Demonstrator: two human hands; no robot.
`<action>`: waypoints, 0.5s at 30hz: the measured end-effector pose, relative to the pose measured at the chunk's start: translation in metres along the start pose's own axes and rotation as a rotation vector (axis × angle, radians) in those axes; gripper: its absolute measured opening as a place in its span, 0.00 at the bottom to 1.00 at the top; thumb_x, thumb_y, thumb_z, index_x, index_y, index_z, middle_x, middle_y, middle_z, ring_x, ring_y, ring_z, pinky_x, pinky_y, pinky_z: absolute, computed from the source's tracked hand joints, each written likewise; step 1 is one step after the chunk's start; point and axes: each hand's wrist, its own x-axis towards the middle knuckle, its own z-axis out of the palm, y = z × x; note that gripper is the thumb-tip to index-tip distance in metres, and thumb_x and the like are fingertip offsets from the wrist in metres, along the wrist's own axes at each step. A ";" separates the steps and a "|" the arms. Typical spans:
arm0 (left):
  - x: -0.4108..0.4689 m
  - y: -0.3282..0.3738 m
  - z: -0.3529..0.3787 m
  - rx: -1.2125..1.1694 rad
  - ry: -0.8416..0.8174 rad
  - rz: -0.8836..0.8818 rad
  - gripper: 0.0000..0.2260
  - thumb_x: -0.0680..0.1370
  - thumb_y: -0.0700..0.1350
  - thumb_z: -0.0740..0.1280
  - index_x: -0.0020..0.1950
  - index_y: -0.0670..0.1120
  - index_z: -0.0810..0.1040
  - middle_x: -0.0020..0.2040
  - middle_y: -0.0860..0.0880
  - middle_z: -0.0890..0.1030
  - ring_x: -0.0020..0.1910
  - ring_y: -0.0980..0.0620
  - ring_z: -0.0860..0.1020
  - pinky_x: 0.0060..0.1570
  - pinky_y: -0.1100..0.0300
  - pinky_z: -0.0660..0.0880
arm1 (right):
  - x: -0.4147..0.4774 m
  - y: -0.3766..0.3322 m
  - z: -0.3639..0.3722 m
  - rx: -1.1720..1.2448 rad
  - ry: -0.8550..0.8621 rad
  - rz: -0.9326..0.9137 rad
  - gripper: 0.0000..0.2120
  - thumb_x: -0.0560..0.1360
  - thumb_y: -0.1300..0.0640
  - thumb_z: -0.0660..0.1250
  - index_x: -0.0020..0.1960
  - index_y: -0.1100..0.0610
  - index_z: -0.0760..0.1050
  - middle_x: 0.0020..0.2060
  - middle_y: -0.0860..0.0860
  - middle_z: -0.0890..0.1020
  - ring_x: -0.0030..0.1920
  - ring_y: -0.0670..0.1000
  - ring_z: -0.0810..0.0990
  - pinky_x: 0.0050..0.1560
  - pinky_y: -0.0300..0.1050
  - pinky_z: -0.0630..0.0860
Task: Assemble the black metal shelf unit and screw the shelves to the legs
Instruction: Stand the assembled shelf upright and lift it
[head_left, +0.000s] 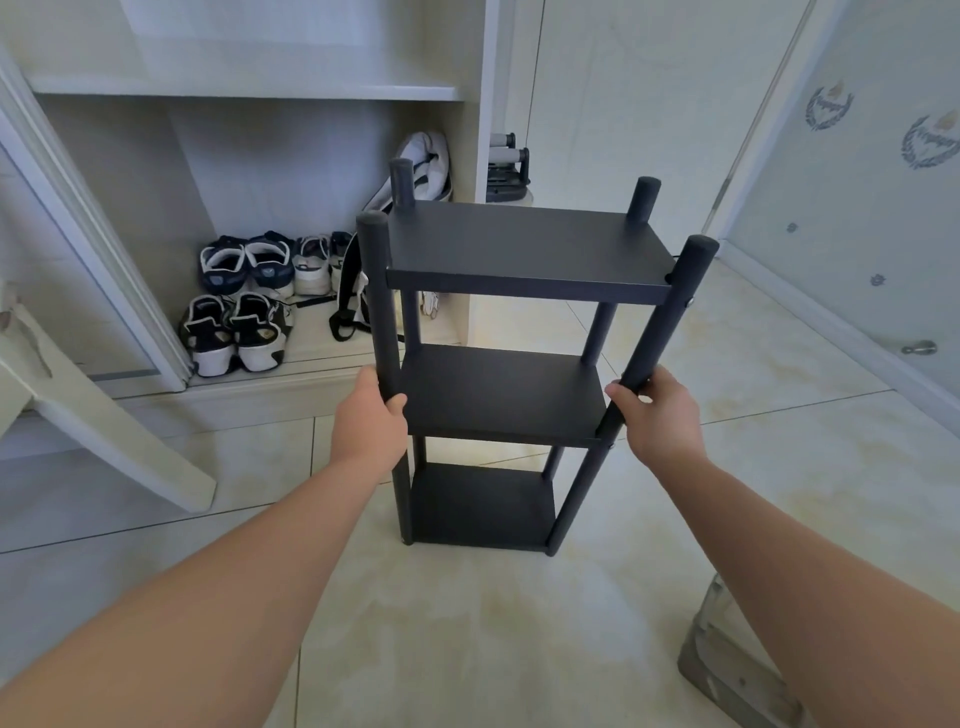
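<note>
Head view, looking down

- Black three-tier metal shelf unit (524, 244) stands upright on the pale glossy floor tiles (467, 634), just in front of an open white wardrobe (249, 93)
- Three flat black shelves sit between four round black legs. Top shelf (519, 260), middle shelf (498, 395), bottom shelf (478, 509) low near the tiles. Leg tops poke up above the top shelf
- Left hand (370, 415): wrapped round the front-left leg (376, 291) at the height of the middle shelf, thumb showing on the inner side, fingers hidden behind the tube
- Right hand (660, 415): curled round the front-right leg (675, 312) at about the same height, fingertips showing on the tube's inner side
- Both bare forearms reach forward from the bottom corners
- Small silver screw head (691, 301) on the outer side of the front-right leg, level with the top shelf. I see a second small one by the middle shelf's front-right corner

Surroundings
- Wardrobe floor: dark-blue-and-white trainers (244, 312) in two rows, heels toward me, with a white pair (311, 270) beside them
- Black-and-white backpack (423, 166) leans behind the unit's left legs
- Right side: frosted glass door (857, 218) with crest prints
- Lower right corner: grey metal object (737, 665), cut off by the edge, so I cannot tell what it is
- Left: white panel (104, 415) leaning at a slant
</note>
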 end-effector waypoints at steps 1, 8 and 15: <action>0.001 0.002 0.000 -0.012 -0.005 -0.003 0.06 0.83 0.42 0.62 0.58 0.49 0.69 0.50 0.52 0.76 0.49 0.49 0.76 0.47 0.55 0.75 | 0.001 -0.001 0.002 0.000 0.010 0.006 0.06 0.80 0.51 0.67 0.53 0.53 0.74 0.47 0.46 0.80 0.45 0.46 0.79 0.35 0.40 0.70; -0.039 0.003 -0.003 -0.019 -0.154 -0.159 0.24 0.81 0.47 0.66 0.74 0.46 0.62 0.69 0.44 0.73 0.63 0.41 0.76 0.59 0.48 0.76 | -0.035 -0.008 -0.006 -0.063 -0.074 0.055 0.22 0.82 0.48 0.64 0.73 0.52 0.66 0.68 0.48 0.76 0.60 0.52 0.79 0.54 0.51 0.78; -0.110 0.015 -0.004 0.362 -0.406 0.250 0.30 0.81 0.60 0.59 0.79 0.50 0.55 0.78 0.48 0.61 0.76 0.42 0.61 0.72 0.44 0.64 | -0.112 -0.010 -0.023 -0.261 -0.245 -0.165 0.30 0.83 0.47 0.63 0.81 0.47 0.56 0.78 0.47 0.66 0.77 0.53 0.65 0.72 0.51 0.66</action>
